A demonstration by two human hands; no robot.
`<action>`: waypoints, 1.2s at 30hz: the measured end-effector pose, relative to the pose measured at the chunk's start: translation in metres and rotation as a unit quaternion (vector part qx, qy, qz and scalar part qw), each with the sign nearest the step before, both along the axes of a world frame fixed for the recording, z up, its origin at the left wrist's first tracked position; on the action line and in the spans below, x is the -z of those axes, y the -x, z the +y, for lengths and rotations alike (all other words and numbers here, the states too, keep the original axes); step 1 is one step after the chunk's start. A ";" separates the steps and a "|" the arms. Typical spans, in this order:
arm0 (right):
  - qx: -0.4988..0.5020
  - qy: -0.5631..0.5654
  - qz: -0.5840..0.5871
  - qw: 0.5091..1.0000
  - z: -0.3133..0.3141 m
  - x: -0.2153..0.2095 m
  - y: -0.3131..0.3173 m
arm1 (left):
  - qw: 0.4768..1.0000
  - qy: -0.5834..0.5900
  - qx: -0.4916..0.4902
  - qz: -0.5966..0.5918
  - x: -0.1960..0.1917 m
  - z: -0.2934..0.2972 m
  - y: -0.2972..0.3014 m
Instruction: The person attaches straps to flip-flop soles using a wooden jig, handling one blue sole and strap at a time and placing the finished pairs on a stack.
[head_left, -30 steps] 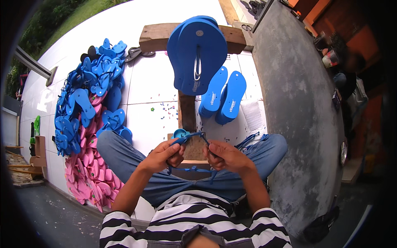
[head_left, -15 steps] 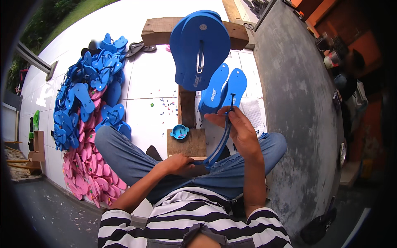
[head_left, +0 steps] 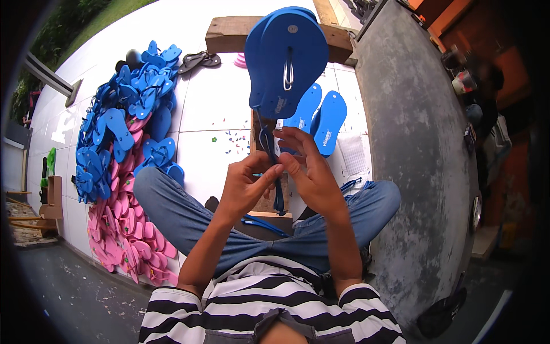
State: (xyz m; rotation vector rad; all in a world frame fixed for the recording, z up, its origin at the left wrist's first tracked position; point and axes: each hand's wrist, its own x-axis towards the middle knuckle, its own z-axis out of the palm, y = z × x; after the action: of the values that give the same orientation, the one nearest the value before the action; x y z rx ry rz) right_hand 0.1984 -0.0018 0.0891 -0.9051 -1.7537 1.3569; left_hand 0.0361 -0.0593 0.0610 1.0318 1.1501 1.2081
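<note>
My left hand [head_left: 243,186] and my right hand [head_left: 309,178] are close together in front of my lap. Between their fingertips they pinch a dark blue flip-flop strap [head_left: 279,198], which hangs down below them. Its upper end rises towards the lower edge of a stack of blue flip-flop soles [head_left: 286,51]; I cannot tell whether it touches. A metal loop [head_left: 288,74] sticks out of the top sole. That stack sits up against a wooden beam [head_left: 226,35]. My left hand hides most of the wooden block behind it.
More blue soles [head_left: 331,123] stand behind my right hand, near a printed sheet [head_left: 352,155]. Piled blue flip-flops [head_left: 117,135] and pink flip-flops [head_left: 129,229] lie to the left. Loose blue straps [head_left: 263,225] rest by my lap. Small coloured bits [head_left: 229,140] dot the tiles.
My left hand has risen from my lap to meet my right hand, which moved left and slightly down. The strap, stretched between them before, is now gathered near the stack's lower edge.
</note>
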 end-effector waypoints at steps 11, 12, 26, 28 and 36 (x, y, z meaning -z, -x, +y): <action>-0.081 0.198 0.004 0.977 -0.006 0.001 0.000 | 0.991 -0.020 -0.133 0.009 -0.029 0.022 0.022; -0.084 0.223 0.011 0.971 -0.004 -0.002 0.000 | 0.992 -0.010 -0.123 0.001 -0.031 0.024 0.023; 0.062 0.112 0.043 0.991 -0.006 -0.006 0.011 | 0.998 -0.019 -0.052 -0.005 -0.022 0.015 0.024; 0.132 0.049 0.136 0.981 -0.007 -0.001 0.021 | 0.998 -0.031 -0.017 0.045 -0.018 0.002 0.008; 0.162 -0.027 0.156 0.974 -0.004 -0.015 0.034 | 0.982 -0.129 -0.039 0.130 -0.006 0.006 -0.023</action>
State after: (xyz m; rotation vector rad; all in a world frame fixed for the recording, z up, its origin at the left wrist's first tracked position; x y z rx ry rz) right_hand 0.1640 -0.0057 0.1044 -0.8525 -1.3325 1.1582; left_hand 0.0588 -0.0535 0.0668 1.3842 1.2663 1.3380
